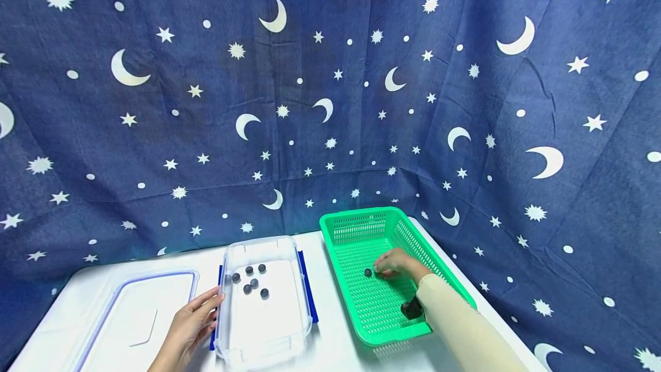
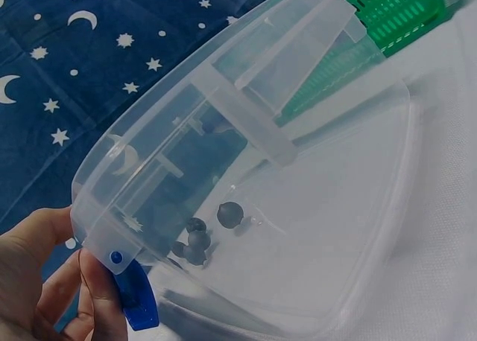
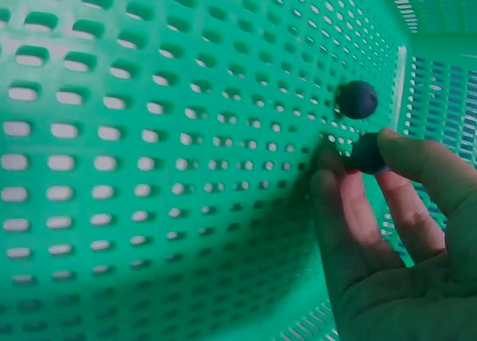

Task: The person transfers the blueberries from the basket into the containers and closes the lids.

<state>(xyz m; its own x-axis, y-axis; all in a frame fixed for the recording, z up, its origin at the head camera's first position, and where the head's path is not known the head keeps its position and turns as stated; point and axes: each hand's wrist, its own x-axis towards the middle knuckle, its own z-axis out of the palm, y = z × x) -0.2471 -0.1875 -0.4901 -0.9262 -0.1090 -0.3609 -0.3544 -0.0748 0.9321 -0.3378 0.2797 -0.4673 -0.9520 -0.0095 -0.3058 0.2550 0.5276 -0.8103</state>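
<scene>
My left hand (image 1: 190, 326) grips the left edge of a clear plastic container (image 1: 268, 344), thumb on the rim and fingers below, beside its blue latch (image 2: 137, 296). Several small dark balls (image 1: 264, 293) lie inside that container, grouped toward its far left. Over in the green basket (image 1: 351, 309), my right hand (image 1: 393, 263) reaches down to the floor. In the right wrist view its thumb and fingers pinch one dark ball (image 3: 367, 153). A second dark ball (image 3: 358, 100) rests on the basket floor close by.
A clear lid with a blue seal (image 1: 139, 286) lies flat on the white table (image 1: 330, 337) at the left. Behind the table hangs a dark blue curtain (image 1: 310, 62) with moons and stars. A black wrist device (image 1: 412, 307) sits on the right sleeve.
</scene>
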